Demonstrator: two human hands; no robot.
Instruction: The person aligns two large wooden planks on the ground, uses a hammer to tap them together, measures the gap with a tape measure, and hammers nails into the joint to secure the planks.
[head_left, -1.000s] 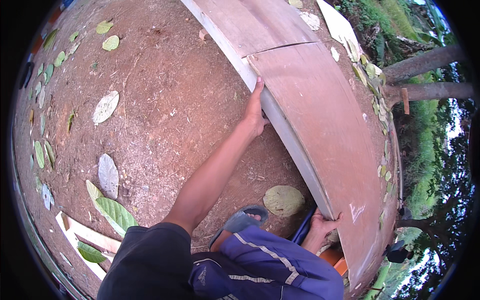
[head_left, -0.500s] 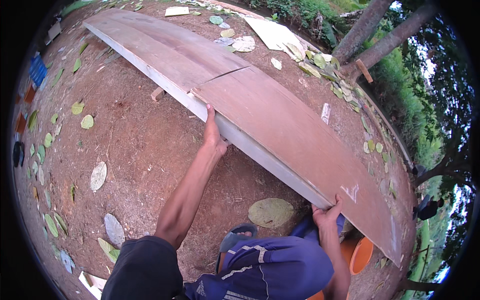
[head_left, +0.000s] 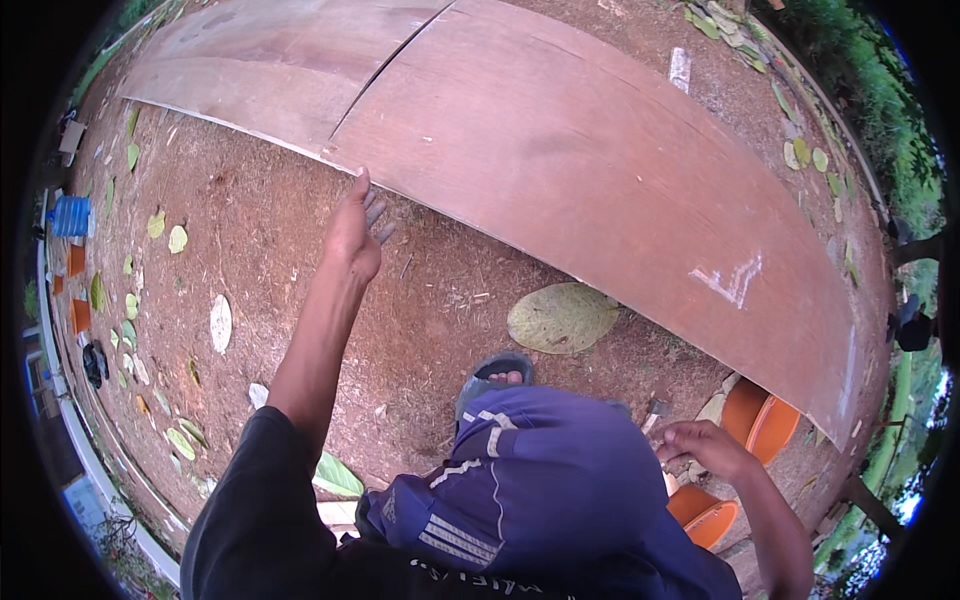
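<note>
A large brown plywood panel (head_left: 560, 170) lies across the upper middle, a dark seam running through it and a pale chalk-like mark near its right end. My left hand (head_left: 352, 235) is at the panel's near edge, fingers apart, thumb pointing up at the rim; whether it touches is hard to tell. Off the panel, at lower right, my right hand (head_left: 705, 447) hangs beside my knee with fingers loosely curved and nothing visible in them. Close to its fingertips is a small dark-ended object (head_left: 655, 410), too small to name.
Two orange buckets (head_left: 703, 517) lie at lower right, one partly under the panel's end. A big dry leaf (head_left: 563, 318) rests near my sandalled foot (head_left: 495, 377). At far left are a blue container (head_left: 70, 216) and small orange pots (head_left: 80, 317). Leaves dot the reddish soil.
The panel has gone from tilted, its near side edge showing, to lying flatter. My right hand has let go of it and moved back. My left hand has loosened from its edge.
</note>
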